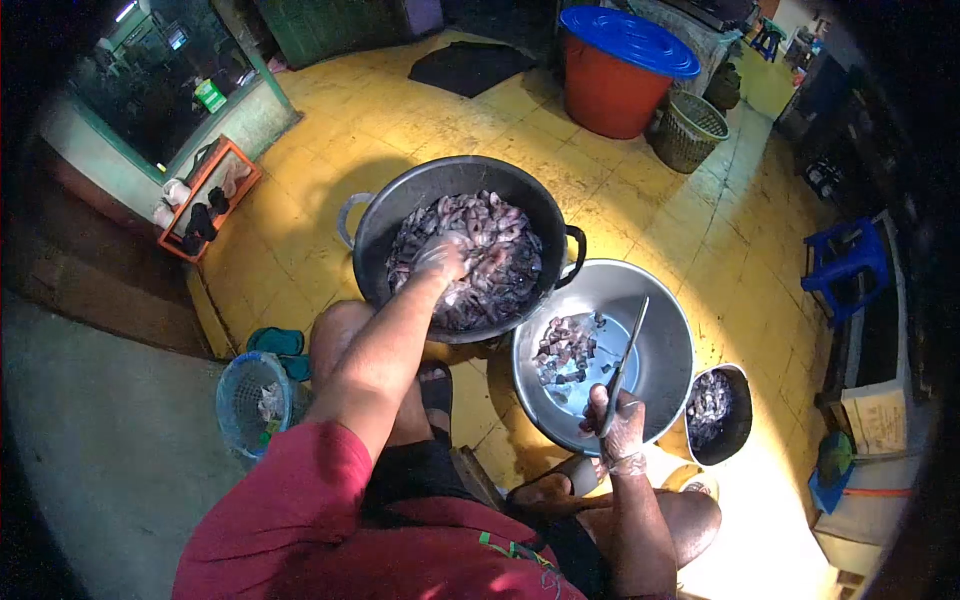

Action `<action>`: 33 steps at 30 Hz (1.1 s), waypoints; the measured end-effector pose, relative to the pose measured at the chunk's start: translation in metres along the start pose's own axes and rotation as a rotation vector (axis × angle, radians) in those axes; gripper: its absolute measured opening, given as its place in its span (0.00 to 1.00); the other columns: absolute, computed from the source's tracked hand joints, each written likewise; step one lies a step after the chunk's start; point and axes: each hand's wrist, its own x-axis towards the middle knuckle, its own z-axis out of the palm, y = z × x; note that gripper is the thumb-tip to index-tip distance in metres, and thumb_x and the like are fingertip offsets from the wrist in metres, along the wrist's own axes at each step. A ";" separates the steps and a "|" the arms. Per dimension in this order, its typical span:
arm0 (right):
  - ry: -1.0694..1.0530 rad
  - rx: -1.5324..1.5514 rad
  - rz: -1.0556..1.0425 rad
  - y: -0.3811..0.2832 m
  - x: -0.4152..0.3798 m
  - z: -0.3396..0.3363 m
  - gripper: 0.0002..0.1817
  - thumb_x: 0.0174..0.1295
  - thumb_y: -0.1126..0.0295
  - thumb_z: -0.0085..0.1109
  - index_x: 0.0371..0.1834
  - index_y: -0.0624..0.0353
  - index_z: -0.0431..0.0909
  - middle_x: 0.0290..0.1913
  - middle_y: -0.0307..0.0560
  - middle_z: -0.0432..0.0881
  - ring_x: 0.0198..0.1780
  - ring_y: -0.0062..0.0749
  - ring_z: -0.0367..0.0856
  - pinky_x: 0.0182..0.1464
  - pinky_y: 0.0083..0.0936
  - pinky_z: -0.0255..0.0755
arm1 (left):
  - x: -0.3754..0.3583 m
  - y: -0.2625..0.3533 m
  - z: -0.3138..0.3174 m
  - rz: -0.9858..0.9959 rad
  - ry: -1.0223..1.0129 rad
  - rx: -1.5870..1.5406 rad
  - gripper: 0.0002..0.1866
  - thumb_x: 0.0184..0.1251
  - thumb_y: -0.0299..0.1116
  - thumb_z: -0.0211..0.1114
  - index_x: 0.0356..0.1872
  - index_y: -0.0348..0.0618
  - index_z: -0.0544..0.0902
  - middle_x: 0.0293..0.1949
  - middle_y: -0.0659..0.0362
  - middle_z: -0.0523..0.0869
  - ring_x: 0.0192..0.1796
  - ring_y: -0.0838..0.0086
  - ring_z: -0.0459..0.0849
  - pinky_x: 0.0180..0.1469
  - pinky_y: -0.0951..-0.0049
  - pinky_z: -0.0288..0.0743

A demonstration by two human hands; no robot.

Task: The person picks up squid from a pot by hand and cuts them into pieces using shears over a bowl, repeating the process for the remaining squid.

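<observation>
My left hand (442, 258), in a thin clear plastic glove, reaches into a large dark pot (375, 262) heaped with wet, grey-pink raw pieces (490, 225) that look like squid or fish. Its fingers are smeared and partly buried among them. My right hand (624, 424), also in a clear glove, grips a long knife (629, 350) with the blade pointing up and away. The knife is over a wide metal basin (668, 330), which overlaps the pot's lower right side. Small cut pieces (566, 346) lie in the basin's left part, with what looks like liquid beside them.
A smaller container (738, 420) of similar pieces stands right of the basin. A blue basket (232, 398) and green sandals (276, 341) are at left. Farther off are a red tub (612, 92) with a blue lid, a woven basket (684, 140) and a blue stool (848, 265).
</observation>
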 end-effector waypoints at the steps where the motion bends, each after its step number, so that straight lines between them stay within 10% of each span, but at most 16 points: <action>1: -0.010 -0.027 0.001 -0.001 0.000 -0.001 0.25 0.59 0.52 0.68 0.24 0.68 0.76 0.18 0.41 0.76 0.19 0.24 0.76 0.21 0.23 0.72 | 0.007 -0.013 0.016 -0.023 0.067 -0.069 0.14 0.52 0.32 0.67 0.39 0.36 0.86 0.46 0.41 0.84 0.50 0.51 0.85 0.53 0.59 0.78; 18: -0.089 -0.111 0.050 -0.006 -0.005 -0.001 0.27 0.57 0.49 0.69 0.30 0.69 0.81 0.20 0.41 0.78 0.23 0.22 0.76 0.26 0.24 0.70 | -0.009 -0.012 0.015 0.036 0.168 -0.245 0.15 0.52 0.38 0.70 0.37 0.38 0.84 0.41 0.39 0.85 0.49 0.47 0.83 0.51 0.58 0.77; 21: -0.109 -0.172 0.046 -0.002 -0.001 -0.002 0.29 0.57 0.46 0.68 0.31 0.69 0.81 0.20 0.41 0.79 0.23 0.23 0.77 0.27 0.25 0.72 | 0.006 0.006 0.020 0.301 0.275 -0.593 0.14 0.61 0.42 0.70 0.32 0.41 0.81 0.29 0.49 0.87 0.32 0.66 0.85 0.35 0.66 0.78; 24: -0.178 -0.308 0.039 0.002 0.003 -0.003 0.32 0.56 0.42 0.66 0.35 0.70 0.81 0.24 0.46 0.82 0.26 0.27 0.80 0.31 0.26 0.74 | -0.067 0.075 -0.032 0.241 -0.079 -1.027 0.14 0.62 0.42 0.71 0.34 0.41 0.81 0.33 0.59 0.87 0.30 0.85 0.81 0.28 0.81 0.77; 33: -0.346 -0.359 -0.028 0.001 -0.001 0.002 0.35 0.58 0.38 0.60 0.36 0.69 0.80 0.24 0.45 0.80 0.27 0.30 0.78 0.33 0.30 0.73 | -0.151 0.124 -0.025 0.429 -0.645 -1.485 0.04 0.67 0.24 0.63 0.39 0.42 0.77 0.38 0.60 0.84 0.37 0.77 0.83 0.35 0.76 0.80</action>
